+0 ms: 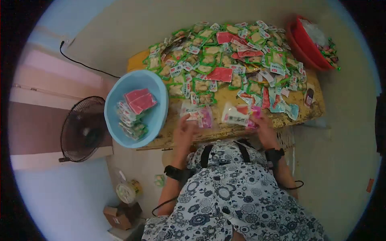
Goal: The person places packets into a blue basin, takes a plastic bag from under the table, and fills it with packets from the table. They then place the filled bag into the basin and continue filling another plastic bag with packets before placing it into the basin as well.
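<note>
My right hand is closed on the right end of a white and pink packet, above the front edge of the yellow table. To its left, my left hand is blurred at the near side of a clear bag with pink contents; whether its fingers grip the bag cannot be made out. Beyond both hands lies a wide pile of small green-edged food packets, with red packets among them.
A light blue basin with red and green packets stands at the left. Red basins are at the back right. A dark object lies near the right edge. A black fan and a cardboard box are on the left.
</note>
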### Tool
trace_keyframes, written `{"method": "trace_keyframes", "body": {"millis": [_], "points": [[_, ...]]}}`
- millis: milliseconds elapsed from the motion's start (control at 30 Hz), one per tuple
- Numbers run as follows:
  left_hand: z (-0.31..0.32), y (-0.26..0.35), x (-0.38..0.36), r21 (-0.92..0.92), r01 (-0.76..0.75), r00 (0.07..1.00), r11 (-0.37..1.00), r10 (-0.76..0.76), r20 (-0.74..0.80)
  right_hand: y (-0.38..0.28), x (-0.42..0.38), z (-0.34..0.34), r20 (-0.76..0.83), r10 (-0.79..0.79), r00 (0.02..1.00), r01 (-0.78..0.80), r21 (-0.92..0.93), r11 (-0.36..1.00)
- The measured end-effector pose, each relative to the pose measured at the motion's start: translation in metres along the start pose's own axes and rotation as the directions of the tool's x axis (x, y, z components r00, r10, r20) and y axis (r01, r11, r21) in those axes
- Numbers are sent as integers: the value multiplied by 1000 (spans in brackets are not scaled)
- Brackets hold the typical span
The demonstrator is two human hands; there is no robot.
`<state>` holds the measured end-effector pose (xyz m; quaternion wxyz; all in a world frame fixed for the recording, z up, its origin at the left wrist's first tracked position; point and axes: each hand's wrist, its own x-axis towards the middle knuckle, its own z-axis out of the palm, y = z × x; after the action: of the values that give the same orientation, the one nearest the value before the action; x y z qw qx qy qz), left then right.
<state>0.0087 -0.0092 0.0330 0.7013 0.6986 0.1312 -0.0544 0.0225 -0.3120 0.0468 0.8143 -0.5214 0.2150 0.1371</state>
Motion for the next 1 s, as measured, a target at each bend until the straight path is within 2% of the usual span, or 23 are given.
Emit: {"method": "trace_keyframes", "body": {"millis": [33,100,133,167,233,333,433,533,633,700,833,933,1000], "points": [[-6,1,1,49,-9,997,999,12,-70,0,2,-5,-34,-15,999,15,-20,1000],[-5,6,4,364,-76,989,928,115,-88,3,10,-11,-101,-50,994,44,-58,997],[-3,11,6,508,-103,982,855,168,-83,9,16,-12,-77,-56,995,51,-64,997],[3,17,9,574,-83,990,815,132,-44,16,25,-13,-54,-60,997,57,-69,996],[23,26,16,693,-57,998,718,56,24,25,34,-11,-19,-49,999,47,-97,994],[45,33,29,764,-49,997,643,-16,77,36,38,8,16,8,1000,-5,-153,988],[46,1,42,809,-237,968,538,205,147,48,38,18,45,47,998,-38,-186,982],[44,-15,48,774,-201,978,601,167,124,66,46,13,63,75,995,-61,-201,978],[44,-22,39,642,-305,950,704,272,153,59,44,20,64,183,981,-166,-207,964],[44,-21,33,615,-300,951,729,277,135,50,37,34,46,248,968,-235,-190,953],[45,-1,20,538,-315,946,782,306,108,62,47,41,170,220,961,-197,-139,970],[51,25,12,398,-309,950,864,266,162,61,48,51,179,233,956,-217,-105,971],[58,27,9,363,-206,967,909,132,218,66,50,58,147,227,963,-227,-14,974]]}}
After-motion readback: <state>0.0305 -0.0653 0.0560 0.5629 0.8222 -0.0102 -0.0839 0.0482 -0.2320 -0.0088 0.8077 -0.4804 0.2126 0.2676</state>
